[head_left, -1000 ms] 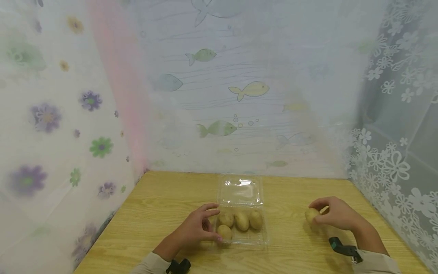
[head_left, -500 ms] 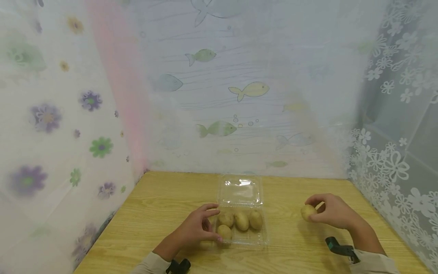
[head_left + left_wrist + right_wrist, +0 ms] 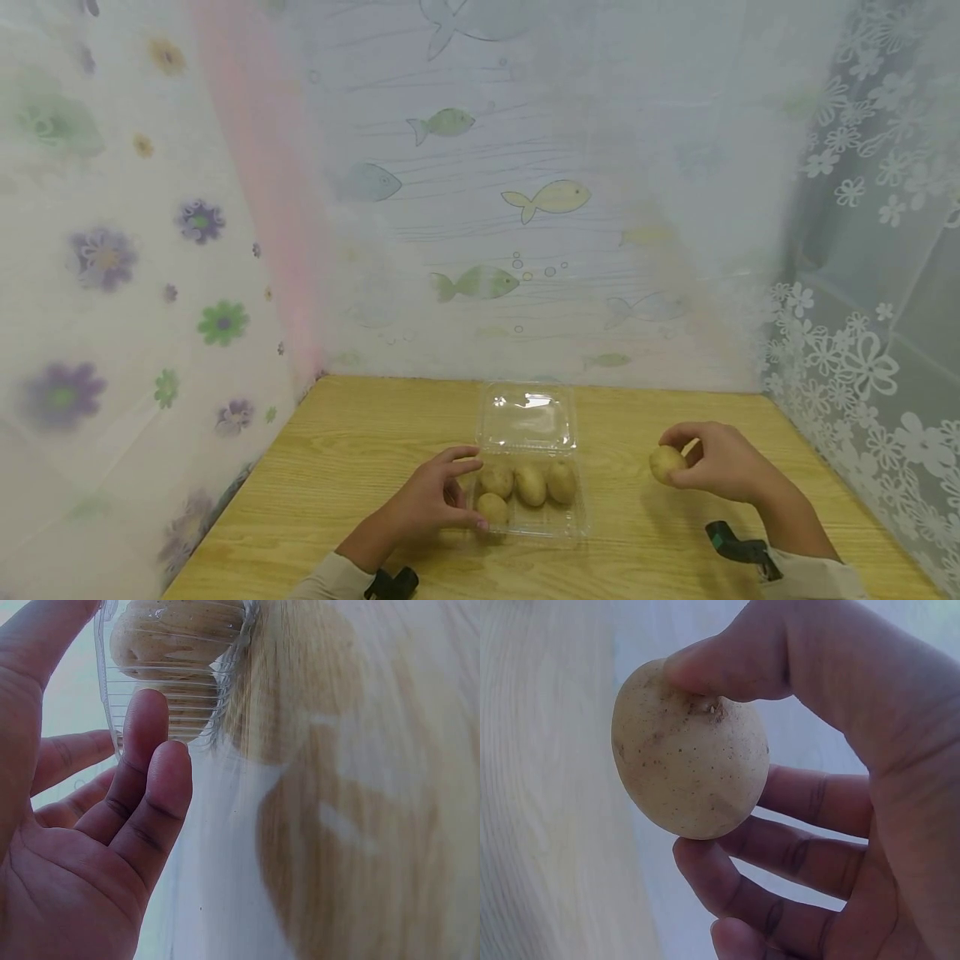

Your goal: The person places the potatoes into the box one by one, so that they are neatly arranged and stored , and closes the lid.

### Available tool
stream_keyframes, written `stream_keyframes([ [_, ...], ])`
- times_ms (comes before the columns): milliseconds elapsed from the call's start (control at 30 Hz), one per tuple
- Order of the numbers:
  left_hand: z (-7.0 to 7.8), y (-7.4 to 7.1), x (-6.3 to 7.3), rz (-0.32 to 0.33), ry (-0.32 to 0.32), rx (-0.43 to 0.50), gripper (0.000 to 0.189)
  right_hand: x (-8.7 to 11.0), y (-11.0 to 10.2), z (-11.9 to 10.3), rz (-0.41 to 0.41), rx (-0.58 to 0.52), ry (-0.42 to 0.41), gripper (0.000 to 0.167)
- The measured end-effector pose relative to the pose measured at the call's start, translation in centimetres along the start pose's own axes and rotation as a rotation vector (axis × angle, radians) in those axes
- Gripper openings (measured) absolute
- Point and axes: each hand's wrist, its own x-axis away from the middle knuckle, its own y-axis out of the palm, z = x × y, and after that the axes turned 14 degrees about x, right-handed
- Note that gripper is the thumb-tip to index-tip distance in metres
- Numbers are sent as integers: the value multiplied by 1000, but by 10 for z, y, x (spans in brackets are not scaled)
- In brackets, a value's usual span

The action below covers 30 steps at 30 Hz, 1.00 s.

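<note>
A clear plastic clamshell box (image 3: pixel 566 523) lies on the table with its lid folded back, away from the person. Several small yellow potatoes (image 3: pixel 530 484) sit in its tray, grouped toward the back and left. My left hand (image 3: pixel 433 497) holds the box by its left side, thumb at the front corner and index finger near the hinge. In the left wrist view, two fingertips (image 3: pixel 171 776) rest by the ribbed side wall. Off to the right, my right hand (image 3: pixel 723 462) pinches another potato (image 3: pixel 690 754) between thumb and fingers, above the table.
The wood-grain table (image 3: pixel 360 417) is bounded by a fish-print curtain (image 3: pixel 555 333) behind and flower-print sheets (image 3: pixel 180 350) on both sides. Each wrist carries a black camera mount (image 3: pixel 738 546). The raised lid (image 3: pixel 527 417) is just behind the tray.
My right hand has moved left with the potato, a little closer to the box. The left hand and the box have stayed in place.
</note>
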Motion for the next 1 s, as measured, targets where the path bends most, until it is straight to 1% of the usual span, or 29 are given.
stream_keyframes([
  [367, 4, 1, 1, 4, -20, 5, 89, -1, 1, -16, 32, 52, -28, 49],
  [700, 3, 1, 1, 4, -10, 0, 89, -3, 3, -31, 40, 77, -67, 47],
  [1000, 2, 1, 1, 8, -11, -2, 90, -3, 5, -41, 75, 116, -109, 49],
])
